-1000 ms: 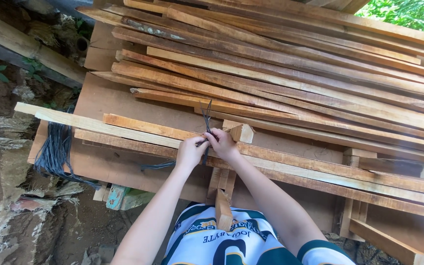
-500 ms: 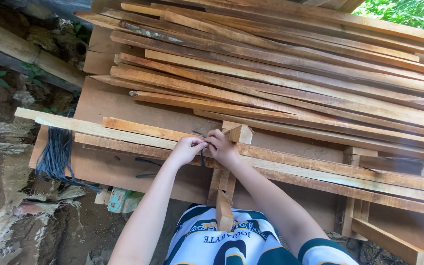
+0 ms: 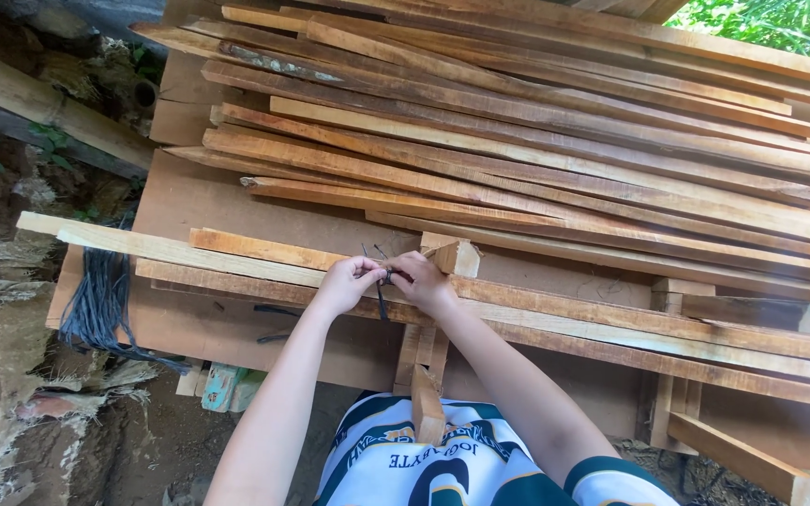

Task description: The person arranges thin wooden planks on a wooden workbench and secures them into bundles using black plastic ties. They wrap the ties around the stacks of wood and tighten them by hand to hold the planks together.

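Note:
My left hand (image 3: pixel 347 281) and my right hand (image 3: pixel 421 278) meet over a few long wooden slats (image 3: pixel 236 251) lying across a brown board (image 3: pixel 208 201). Both pinch a thin dark string (image 3: pixel 382 281) that wraps around the slats; its two short ends stick up just above my fingers. A short wooden block (image 3: pixel 454 256) stands right behind my right hand. A narrow upright piece of wood (image 3: pixel 426 394) runs from under the slats toward my chest.
A big stack of long wooden slats (image 3: pixel 536 141) fills the far half of the board. A bundle of dark strings (image 3: pixel 97 305) hangs over the board's left end. A wooden frame (image 3: pixel 705 431) is at the lower right, bare earth and sacking at the left.
The string's ends stood taller a second ago; they now sit short and low between my fingers. My hands stayed together at the same spot on the slats.

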